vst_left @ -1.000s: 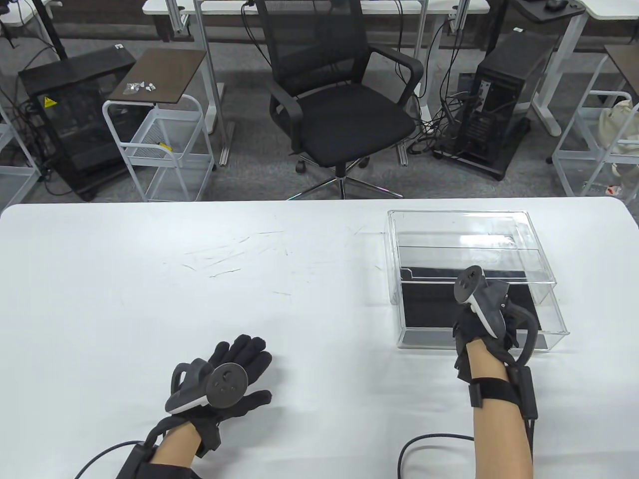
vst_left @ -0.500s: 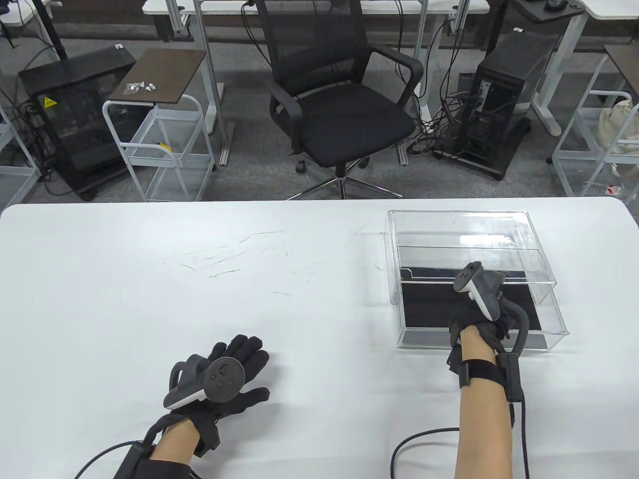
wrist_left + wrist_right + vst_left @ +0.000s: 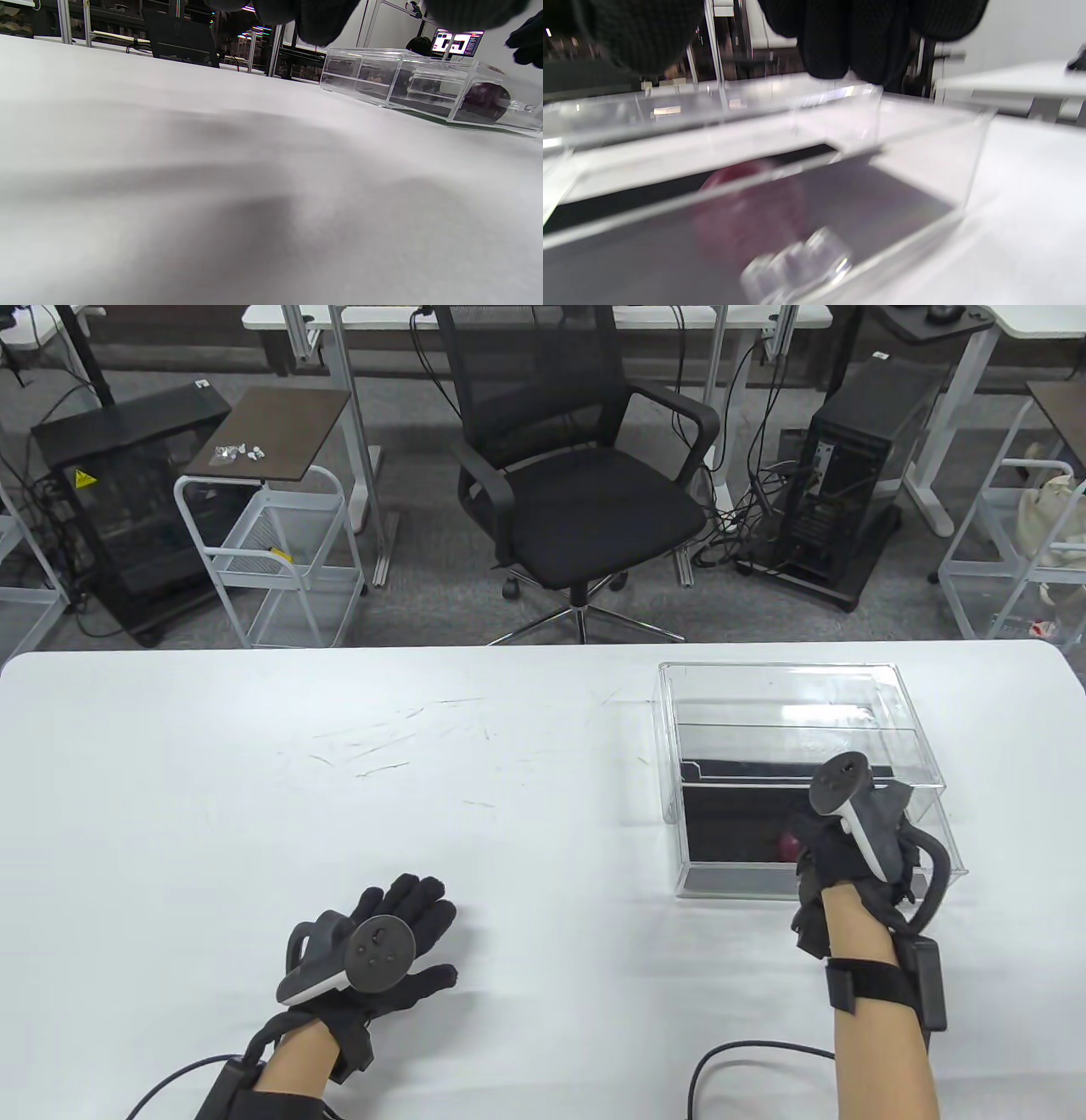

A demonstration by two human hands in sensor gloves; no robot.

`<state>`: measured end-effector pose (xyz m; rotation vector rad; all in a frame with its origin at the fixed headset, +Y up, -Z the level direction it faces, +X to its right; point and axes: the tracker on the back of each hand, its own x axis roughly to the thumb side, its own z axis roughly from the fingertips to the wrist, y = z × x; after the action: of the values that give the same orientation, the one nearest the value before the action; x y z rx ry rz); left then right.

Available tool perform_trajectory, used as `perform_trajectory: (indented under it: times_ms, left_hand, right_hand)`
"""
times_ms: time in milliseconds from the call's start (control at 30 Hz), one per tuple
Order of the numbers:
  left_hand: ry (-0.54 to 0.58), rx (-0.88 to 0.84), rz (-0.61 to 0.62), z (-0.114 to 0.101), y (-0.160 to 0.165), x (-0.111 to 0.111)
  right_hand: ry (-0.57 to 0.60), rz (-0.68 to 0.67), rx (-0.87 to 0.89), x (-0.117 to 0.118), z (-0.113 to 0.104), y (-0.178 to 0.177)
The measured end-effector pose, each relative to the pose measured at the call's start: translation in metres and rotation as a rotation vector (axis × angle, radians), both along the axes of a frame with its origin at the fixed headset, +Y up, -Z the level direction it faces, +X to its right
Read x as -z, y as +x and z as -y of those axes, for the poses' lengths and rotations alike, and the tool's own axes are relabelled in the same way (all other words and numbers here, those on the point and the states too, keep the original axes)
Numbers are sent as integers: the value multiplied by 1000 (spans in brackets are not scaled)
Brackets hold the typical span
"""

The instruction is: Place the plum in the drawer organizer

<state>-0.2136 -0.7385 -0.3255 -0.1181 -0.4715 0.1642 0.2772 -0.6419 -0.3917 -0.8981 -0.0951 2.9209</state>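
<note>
The dark red plum (image 3: 787, 843) lies on the black liner inside the pulled-out drawer of the clear acrylic drawer organizer (image 3: 679, 848) at the table's right. My right hand (image 3: 819, 840) hovers over the drawer's near right corner, just right of the plum, and holds nothing. In the right wrist view the plum (image 3: 746, 212) shows blurred behind the drawer's front wall (image 3: 925, 237), with my fingers (image 3: 835, 42) above and apart from it. My left hand (image 3: 407, 916) rests flat and empty on the table at the near left. The left wrist view shows the organizer (image 3: 382, 80) and the plum (image 3: 483, 99).
The organizer's clear shell (image 3: 780, 695) stands behind the drawer. A clear knob (image 3: 797, 262) sits on the drawer's front. A cable (image 3: 747, 1056) runs from my right wrist over the table. The white table (image 3: 339, 780) spreads to the left.
My right hand has moved right and toward the drawer's near corner. The plum, hidden under the hand before, now lies free in the drawer. My left hand has barely moved.
</note>
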Motion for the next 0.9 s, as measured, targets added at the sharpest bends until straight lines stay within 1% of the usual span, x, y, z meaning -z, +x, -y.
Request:
perform_trajectory:
  times_ms: [33, 67, 167, 200, 233, 300, 400, 467, 533, 600, 700, 833, 900]
  left_hand:
    - [2, 0, 2, 0, 0, 0]
    - [3, 0, 2, 0, 0, 0]
    - [1, 1, 3, 1, 1, 0]
    - [-1, 4, 4, 1, 1, 0]
    - [-3, 5, 5, 2, 1, 0]
    - [-4, 8, 8, 2, 2, 0]
    - [-3, 8, 11, 2, 3, -1]
    - [-2, 9, 12, 2, 3, -1]
    - [-4, 8, 13, 3, 3, -1]
    - [-7, 8, 12, 3, 3, -1]
    - [-9, 10, 13, 3, 4, -1]
    - [-11, 9, 10, 3, 3, -1]
    - [-13, 7, 7, 3, 3, -1]
  right_hand:
    - [14, 8, -24, -9, -1, 3]
    - [-6, 13, -27, -14, 1, 4]
    - [-286, 14, 9, -23, 28, 6]
    - [-359, -4, 24, -23, 38, 5]
    - [-380, -14, 35, -22, 50, 4]
    - [-375, -27, 51, -17, 71, 2]
    - [-355, -14, 63, -10, 87, 0]
    - [-295, -1, 15, -7, 93, -2]
    - [-258, 6, -58, -7, 95, -4]
    - [-248, -10, -110, -7, 98, -7]
    - [-193, -42, -174, -9, 99, -8]
    - [-156, -42, -178, -5, 96, -7]
    - [-187, -35, -174, 1, 94, -8]
